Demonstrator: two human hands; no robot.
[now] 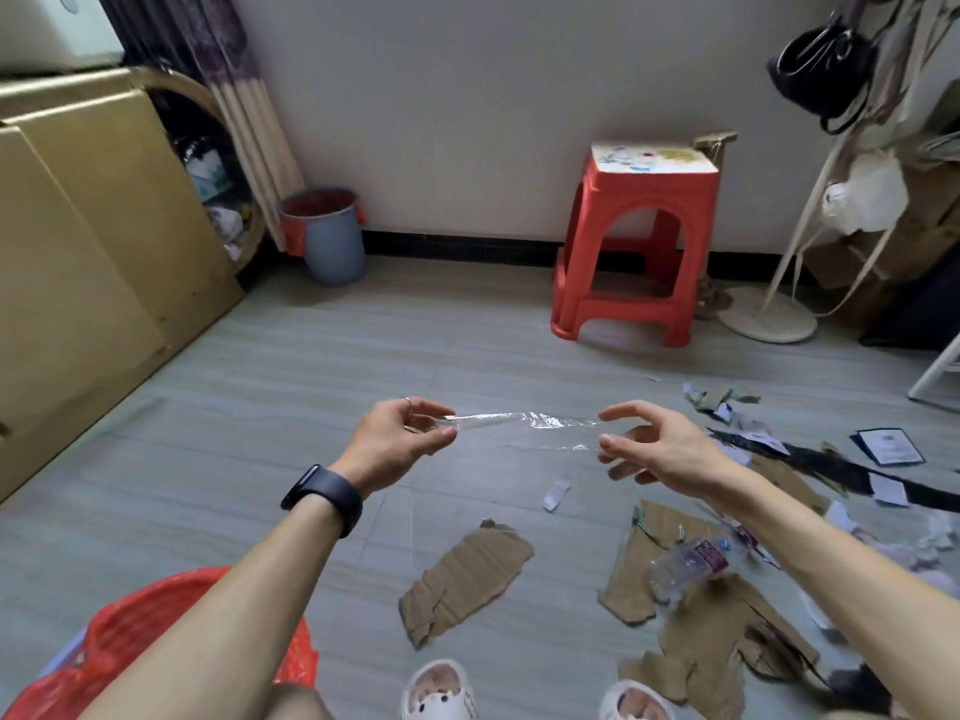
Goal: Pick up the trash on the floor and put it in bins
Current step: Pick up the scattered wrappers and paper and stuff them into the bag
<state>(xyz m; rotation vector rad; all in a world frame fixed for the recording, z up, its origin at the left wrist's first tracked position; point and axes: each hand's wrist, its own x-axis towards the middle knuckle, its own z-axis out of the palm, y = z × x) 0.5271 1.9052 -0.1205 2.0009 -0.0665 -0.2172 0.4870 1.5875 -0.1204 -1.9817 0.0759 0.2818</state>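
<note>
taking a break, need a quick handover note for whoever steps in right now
Left hand: pinches one end of the clear plastic film strip.
Right hand: fingertips at the strip's other end, grip unclear.
The strip is stretched in the air between both hands, not binned yet.
Bins: grey round bin with red liner by the far wall; red-bagged bin under the left arm.
Left on the floor: torn brown cardboard pieces, crushed clear plastic bottle, white paper scraps.
</note>
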